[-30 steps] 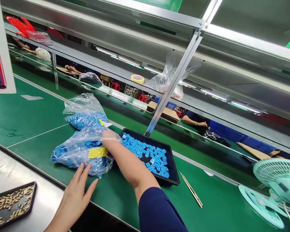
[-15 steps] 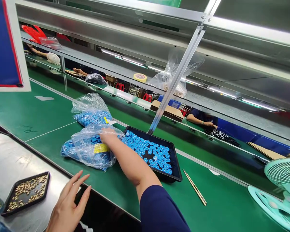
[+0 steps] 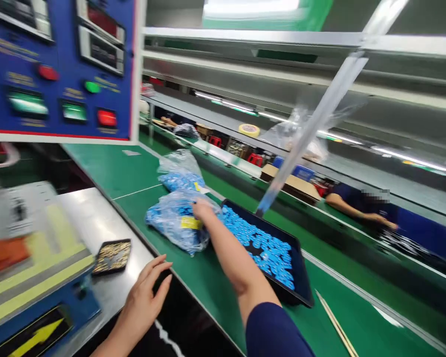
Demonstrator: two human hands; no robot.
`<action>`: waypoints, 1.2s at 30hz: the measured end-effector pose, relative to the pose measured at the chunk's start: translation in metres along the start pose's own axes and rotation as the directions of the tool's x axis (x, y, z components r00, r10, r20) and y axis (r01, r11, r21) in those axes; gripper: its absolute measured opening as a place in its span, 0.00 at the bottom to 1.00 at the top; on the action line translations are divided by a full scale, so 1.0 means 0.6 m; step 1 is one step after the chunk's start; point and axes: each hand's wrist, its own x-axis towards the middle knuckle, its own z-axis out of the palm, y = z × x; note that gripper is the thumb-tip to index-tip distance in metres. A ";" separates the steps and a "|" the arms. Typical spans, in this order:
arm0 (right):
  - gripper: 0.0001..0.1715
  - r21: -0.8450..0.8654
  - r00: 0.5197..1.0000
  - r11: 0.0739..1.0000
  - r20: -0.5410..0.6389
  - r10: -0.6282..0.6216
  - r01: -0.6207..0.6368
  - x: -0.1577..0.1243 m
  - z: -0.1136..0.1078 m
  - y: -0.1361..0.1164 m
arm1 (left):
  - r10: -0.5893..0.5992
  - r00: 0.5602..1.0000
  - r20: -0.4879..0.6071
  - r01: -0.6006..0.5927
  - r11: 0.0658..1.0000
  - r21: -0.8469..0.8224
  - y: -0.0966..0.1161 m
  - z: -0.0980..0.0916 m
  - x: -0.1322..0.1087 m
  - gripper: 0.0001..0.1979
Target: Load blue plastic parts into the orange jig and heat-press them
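My right hand (image 3: 203, 209) reaches to the mouth of the nearer clear plastic bag (image 3: 171, 225), which is full of small blue parts and has a yellow label. Plastic and blur hide its fingers. Just right of the bag, a black tray (image 3: 305, 277) holds many loose blue pieces (image 3: 271, 248). My left hand (image 3: 143, 292) hovers by the bench's front edge, fingers apart and holding nothing. Nearest to it, on the metal surface, lies a small dark tray of gold-coloured parts (image 3: 114, 254).
Behind stands another bag of blue parts (image 3: 182, 173). Tweezers-like sticks (image 3: 336, 322) lie right of the tray. A blue control panel (image 3: 67, 94) hangs at upper left, above a blue and yellow machine (image 3: 40, 277). A metal post (image 3: 312, 129) rises behind the tray. A co-worker (image 3: 364, 208) sits across.
The view has swung left, so the control panel and machine show more and the fan has left the picture. My right hand stays at the bag; my left hand remains open.
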 end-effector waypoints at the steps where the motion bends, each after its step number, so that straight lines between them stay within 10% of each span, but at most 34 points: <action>1: 0.14 0.065 1.000 0.998 -0.024 -0.003 0.004 -0.001 -0.002 -0.001 | -0.009 1.000 -0.008 0.009 1.000 0.007 0.007 -0.004 0.000 0.13; 8: 0.28 0.544 0.978 0.822 0.012 -0.209 0.169 -0.070 0.036 -0.045 | -0.001 0.977 -0.215 -0.010 0.999 -0.050 0.040 -0.054 0.018 0.11; 10: 0.27 0.854 0.933 0.514 0.112 -0.342 0.086 -0.115 0.052 -0.070 | 0.011 0.949 -0.314 -0.033 0.997 -0.066 0.050 -0.077 0.025 0.12; 13: 0.24 0.948 0.859 0.317 0.193 -0.474 -0.038 -0.163 0.072 -0.115 | 0.066 0.917 -0.393 -0.065 0.998 0.015 0.061 -0.115 0.031 0.17; 19: 0.20 0.979 0.782 0.194 0.173 -0.599 -0.068 -0.184 0.109 -0.199 | 0.211 0.878 -0.430 -0.081 0.950 0.301 0.052 -0.178 0.021 0.13; 29: 0.24 0.959 0.771 0.134 0.282 -0.571 -0.251 -0.203 0.114 -0.217 | -0.031 0.893 -0.449 0.133 0.971 0.197 0.055 -0.226 -0.005 0.11; 36: 0.22 0.878 0.733 0.069 0.436 -0.523 -0.473 -0.208 0.129 -0.216 | -0.097 0.897 -0.430 0.317 0.820 0.477 0.015 -0.397 -0.039 0.10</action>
